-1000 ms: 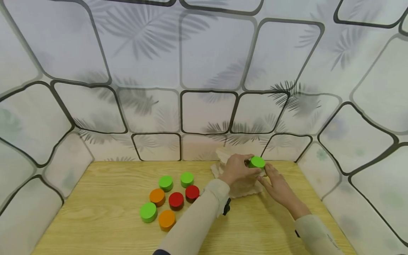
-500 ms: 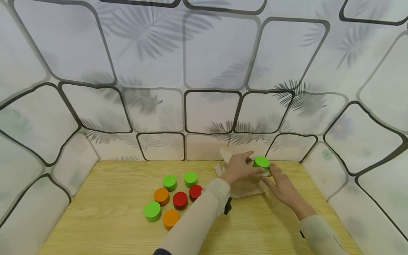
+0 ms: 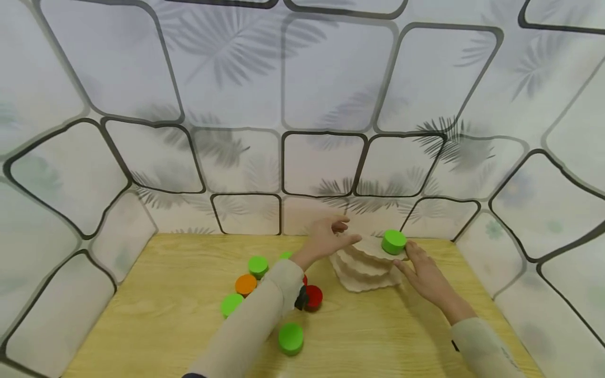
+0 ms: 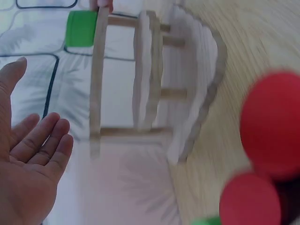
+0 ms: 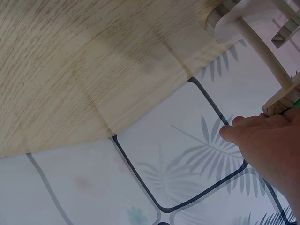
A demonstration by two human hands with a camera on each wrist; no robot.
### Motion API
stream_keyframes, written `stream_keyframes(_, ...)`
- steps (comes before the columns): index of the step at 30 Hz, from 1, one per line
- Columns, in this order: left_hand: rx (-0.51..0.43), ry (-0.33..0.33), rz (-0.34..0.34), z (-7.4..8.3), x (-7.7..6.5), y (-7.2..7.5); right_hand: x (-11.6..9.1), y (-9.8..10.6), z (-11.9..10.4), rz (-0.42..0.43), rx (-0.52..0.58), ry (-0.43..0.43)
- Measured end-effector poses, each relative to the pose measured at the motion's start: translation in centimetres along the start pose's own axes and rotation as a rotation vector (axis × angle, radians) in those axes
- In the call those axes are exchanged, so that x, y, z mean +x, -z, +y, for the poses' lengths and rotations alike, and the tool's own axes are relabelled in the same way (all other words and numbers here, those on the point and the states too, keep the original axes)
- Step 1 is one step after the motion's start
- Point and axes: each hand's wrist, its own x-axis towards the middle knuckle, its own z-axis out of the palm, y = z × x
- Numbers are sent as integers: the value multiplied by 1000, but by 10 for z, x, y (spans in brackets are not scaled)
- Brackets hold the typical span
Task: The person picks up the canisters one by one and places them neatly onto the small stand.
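Observation:
A three-tiered wooden stand (image 3: 366, 281) with wavy-edged shelves is at the back right of the table, its tiers joined by pegs (image 4: 173, 93). On its top tier sits a green disc (image 3: 394, 242). My left hand (image 3: 323, 239) is to the left of the stand, apart from it, palm bare and fingers loosely spread in the left wrist view. My right hand (image 3: 427, 275) touches the right edge of the top tier with nearly straight fingers (image 5: 262, 129), the thumb at the tier's front edge.
Several loose discs lie under and around the left forearm: green discs (image 3: 258, 266), an orange disc (image 3: 246, 284) and a red disc (image 3: 313, 297); the sleeve covers some. One green disc (image 3: 290, 338) lies nearer the front. A patterned cloth wall (image 3: 246, 212) surrounds the table (image 3: 175, 294).
My left hand has let go of the green disc and moved left, away from the stand. The disc stays on the top tier. My right hand keeps its place at the edge.

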Motion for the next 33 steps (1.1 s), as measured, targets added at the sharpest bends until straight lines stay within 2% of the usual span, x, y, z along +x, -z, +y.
stream_keyframes(3,-10,-34,18,-2,-11,20,0,2,0,-7,3,-1)
stream_keyframes(8,31,-45,73,-9,-35,53,1,1,1,-3,-2,19)
stream_keyframes(12,68,-29,136,-16,-58,78,4,0,1,-10,-3,23)
stream_keyframes(18,75,23,188,-28,-94,108,6,-1,-3,-20,8,21)
stream_keyframes(25,80,91,223,-50,-130,133,3,1,-4,-29,10,11)
stream_keyframes(33,68,144,242,-75,-164,147,4,-1,-2,-34,-4,15)
